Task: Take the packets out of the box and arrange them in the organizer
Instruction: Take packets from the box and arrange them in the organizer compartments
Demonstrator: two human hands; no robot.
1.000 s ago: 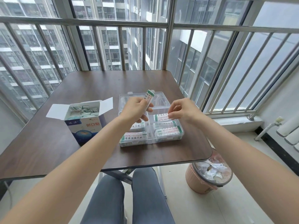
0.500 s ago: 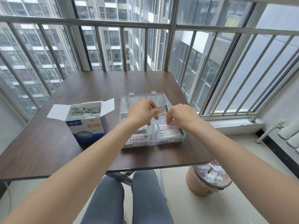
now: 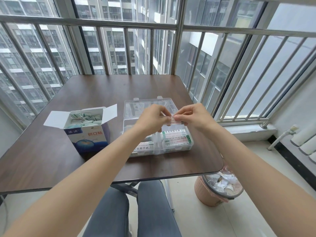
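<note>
Left of centre we see the box [image 3: 85,132], open-topped cardboard with white flaps and a blue printed front, still well stocked with small paper packets, sitting on the dark wood-grain table [image 3: 51,159]. Moving right, our left hand [image 3: 150,120] and right hand [image 3: 193,117] meet at frame centre above the organizer [image 3: 160,147], each pinching one end of a single thin, flat packet [image 3: 174,123] held level between them; fingers curled tight on it, thumbs hidden. The organizer is clear hard plastic, rectangular, its lid hinged back toward the upper centre, the near compartments already holding stacked packets with green-edged print. Step in hand, as we judge it: lining this packet up over a compartment on the organizer's right side; which cell exactly we cannot tell. Next move calls for lowering it flat onto a stack and letting go with both hands, then reaching left to the box for another. Lower right, a round pink bin [image 3: 217,194] with a plastic liner stands on the floor.
</note>
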